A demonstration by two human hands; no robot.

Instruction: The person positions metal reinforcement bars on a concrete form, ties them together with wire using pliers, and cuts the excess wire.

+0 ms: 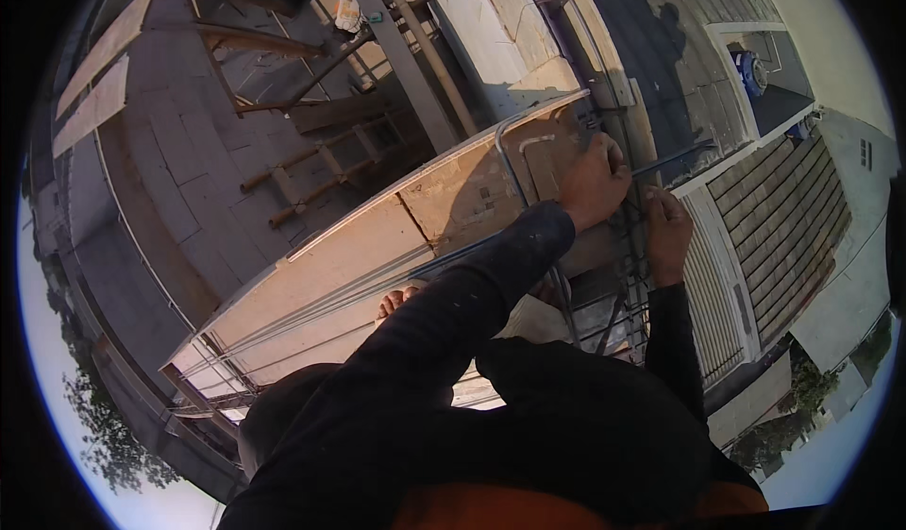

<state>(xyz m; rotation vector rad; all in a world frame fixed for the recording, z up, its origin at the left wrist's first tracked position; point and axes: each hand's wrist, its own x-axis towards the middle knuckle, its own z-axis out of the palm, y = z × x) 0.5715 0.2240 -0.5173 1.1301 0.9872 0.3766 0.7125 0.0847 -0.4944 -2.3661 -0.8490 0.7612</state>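
Note:
My left hand [596, 183] is closed, its fingers curled above a steel reinforcing bar cage inside a wooden form. Just to its right, my right hand [668, 237] has thumb and fingers pinched together. Whatever either hand holds is too small or too hidden to make out. Between them, a short dark bar [672, 158] points to the right across the form's edge. A bent steel bar [511, 162] loops over the wooden board [453, 200] left of my left hand.
Long thin bars [311, 318] run along the board toward the lower left. My bare foot [396, 300] rests on the boards. A wooden ladder [330, 160] and poles lie lower down at left. Tiled roofing [779, 204] and a blue round object [752, 72] are at right.

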